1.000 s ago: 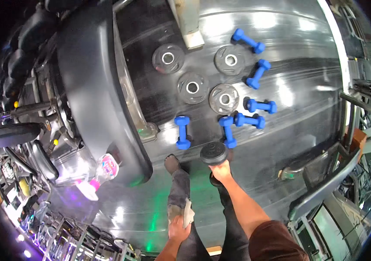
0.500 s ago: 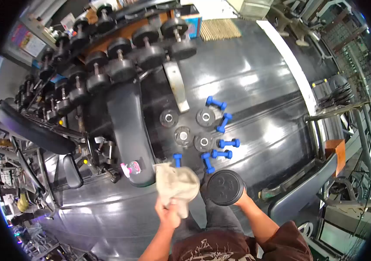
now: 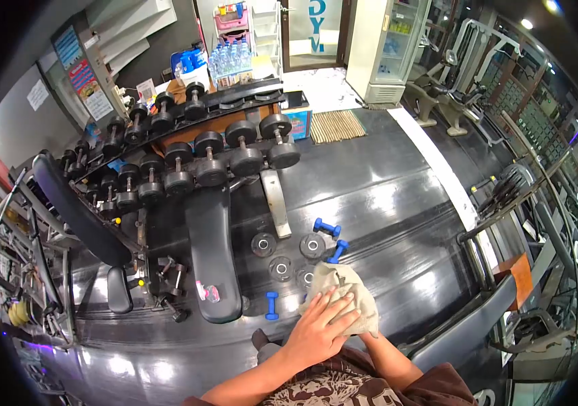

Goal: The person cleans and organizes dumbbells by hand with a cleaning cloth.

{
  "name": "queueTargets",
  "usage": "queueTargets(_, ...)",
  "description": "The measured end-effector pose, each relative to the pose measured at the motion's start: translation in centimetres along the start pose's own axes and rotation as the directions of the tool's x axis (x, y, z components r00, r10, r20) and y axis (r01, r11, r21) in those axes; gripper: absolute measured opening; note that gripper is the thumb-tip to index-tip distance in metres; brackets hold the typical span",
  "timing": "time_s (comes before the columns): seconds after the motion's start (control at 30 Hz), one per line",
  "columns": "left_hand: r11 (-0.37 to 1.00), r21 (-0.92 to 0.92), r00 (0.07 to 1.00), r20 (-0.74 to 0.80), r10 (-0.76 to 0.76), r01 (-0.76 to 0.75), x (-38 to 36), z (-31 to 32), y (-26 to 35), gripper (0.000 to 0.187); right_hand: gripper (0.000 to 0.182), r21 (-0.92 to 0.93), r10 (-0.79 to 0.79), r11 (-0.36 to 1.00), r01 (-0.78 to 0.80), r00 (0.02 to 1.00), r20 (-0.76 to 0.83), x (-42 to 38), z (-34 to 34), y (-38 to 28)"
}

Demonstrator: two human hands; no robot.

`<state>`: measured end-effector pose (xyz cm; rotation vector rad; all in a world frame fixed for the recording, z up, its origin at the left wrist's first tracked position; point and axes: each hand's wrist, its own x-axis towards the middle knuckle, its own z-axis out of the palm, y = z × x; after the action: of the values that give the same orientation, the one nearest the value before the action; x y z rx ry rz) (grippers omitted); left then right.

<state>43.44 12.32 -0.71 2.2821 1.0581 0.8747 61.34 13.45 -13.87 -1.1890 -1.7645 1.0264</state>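
Observation:
A beige cloth (image 3: 344, 284) drapes over the dumbbell in front of my body, covering it from view. My left hand (image 3: 323, 325) presses onto this cloth from above, its fingers curved across the folds. Beneath it, my right hand (image 3: 371, 340) supports the dumbbell; its fingers are hidden and only the wrist side shows. Just beyond the cloth, blue dumbbells (image 3: 338, 252) and black weight plates (image 3: 312, 245) lie on the floor. Another blue dumbbell (image 3: 272, 306) rests to the left, near the bench.
A black bench (image 3: 211, 250) with a pink-and-clear spray bottle (image 3: 208, 291) on it stands left. Behind it is a rack of large dumbbells (image 3: 211, 162). A padded bench (image 3: 458, 331) flanks me on the right. Exercise machines line both sides.
My left hand has brought the cloth right, onto the end of the dumbbell in my right hand. The view has tilted up, showing more of the rack, door and fridge.

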Motion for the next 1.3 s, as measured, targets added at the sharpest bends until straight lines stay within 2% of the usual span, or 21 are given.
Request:
queueTargets(0.13,0.999,0.008,0.999,0.013,-0.044,0.043,0.8,0.4,0.4,0.058,0.061,0.028,0.036,0.999,-0.038,0.997,0.070,-0.1,-1.0,-0.3)
queueTargets(0.17,0.998,0.040,0.998,-0.004,-0.057,0.057,1.1,0.9,0.4,0.056,0.061,-0.042,0.009,0.999,-0.005,0.995,0.100,0.1,-1.2,-0.9)
queueTargets(0.2,0.995,0.068,0.997,-0.021,-0.070,0.072,1.4,1.5,0.4,0.055,0.059,-0.418,-0.134,0.891,0.176,0.983,0.127,0.0,-1.5,-0.6)
queueTargets(0.27,0.989,0.109,0.991,-0.099,-0.088,0.099,1.9,2.8,0.9,0.047,0.062,-0.305,-0.106,0.941,0.146,0.984,0.144,-0.2,-1.9,-0.2)
queueTargets(0.33,0.979,0.136,0.979,-0.160,-0.127,0.149,2.3,3.9,1.2,0.039,0.068,-0.286,-0.054,0.953,0.104,0.983,0.177,-2.9,-0.1,4.9)
queueTargets(0.43,0.918,-0.183,0.904,-0.187,-0.385,0.353,3.0,5.6,0.0,0.030,0.044,-0.236,0.270,0.945,-0.225,0.946,0.178,-2.1,-3.5,-1.7)
queueTargets(0.47,0.885,-0.202,0.888,-0.112,-0.446,0.419,3.3,5.4,-0.1,0.027,0.037,-0.218,0.369,0.919,-0.329,0.911,0.181,-1.9,-4.2,-3.0)
queueTargets(0.5,0.847,-0.214,0.863,-0.032,-0.504,0.486,3.8,4.6,-0.2,0.024,0.036,-0.210,0.266,0.949,-0.237,0.957,0.120,-2.3,-4.1,-2.6)
queueTargets(0.53,0.804,-0.220,0.829,0.052,-0.556,0.553,4.0,4.2,-0.2,0.022,0.036,-0.203,0.332,0.932,-0.299,0.931,0.150,-2.7,-4.3,-2.3)
queueTargets(0.6,0.902,-0.188,0.920,0.023,-0.392,0.389,2.9,5.5,-0.1,0.027,0.036,-0.193,0.458,0.885,-0.423,0.865,0.204,-3.2,-4.6,-1.4)
queueTargets(0.63,0.946,-0.111,0.951,-0.026,-0.308,0.304,2.6,6.0,0.8,0.028,0.037,-0.046,0.375,0.927,-0.372,0.918,0.128,-3.0,-4.4,-1.2)
queueTargets(0.67,0.976,-0.027,0.974,-0.072,-0.215,0.214,2.7,6.2,1.7,0.030,0.041,0.032,0.153,0.988,-0.151,0.987,-0.052,-2.7,-4.1,-1.2)
queueTargets(0.73,0.983,-0.031,0.984,0.022,-0.178,0.178,3.4,4.6,4.1,0.035,0.044,-0.039,0.010,0.999,-0.015,0.991,-0.132,-3.0,-3.9,0.3)
queueTargets(0.83,0.997,-0.027,0.996,0.054,-0.076,0.078,2.8,3.9,5.2,0.039,0.043,0.033,0.081,0.996,-0.077,0.986,-0.144,-2.5,-4.5,0.7)
queueTargets(0.93,0.960,-0.270,0.995,0.081,-0.050,0.071,3.7,1.9,4.8,0.039,0.043,0.123,0.124,0.987,-0.106,0.980,-0.155,-1.4,-4.9,0.4)
queueTargets(1.07,0.906,-0.341,0.950,-0.091,-0.298,0.252,7.9,-3.3,1.7,0.034,0.043,0.159,0.191,0.972,-0.175,0.977,-0.092,1.5,-4.2,0.4)
queueTargets(1.13,0.789,-0.574,0.848,-0.288,-0.445,0.220,10.7,-5.6,0.7,0.036,0.035,-0.026,0.265,0.964,-0.265,0.964,0.010,3.2,-4.4,-0.1)
queueTargets(1.17,0.741,-0.653,0.816,-0.338,-0.469,0.155,11.6,-5.9,0.0,0.039,0.034,0.002,0.195,0.981,-0.196,0.980,-0.035,4.3,-3.9,-0.2)
queueTargets(1.2,0.768,-0.604,0.862,-0.254,-0.439,0.213,12.2,-5.9,-1.0,0.039,0.035,0.027,0.127,0.992,-0.125,0.988,-0.083,5.6,-3.7,-1.1)
queueTargets(1.27,0.821,-0.481,0.919,-0.073,-0.387,0.307,13.0,-5.6,-3.7,0.040,0.036,0.023,0.225,0.974,-0.226,0.974,0.042,7.9,-3.9,-2.1)
queueTargets(1.3,0.887,-0.271,0.928,0.084,-0.364,0.373,13.6,-5.0,-4.3,0.039,0.036,0.016,0.271,0.962,-0.274,0.957,0.106,9.2,-4.0,-2.9)
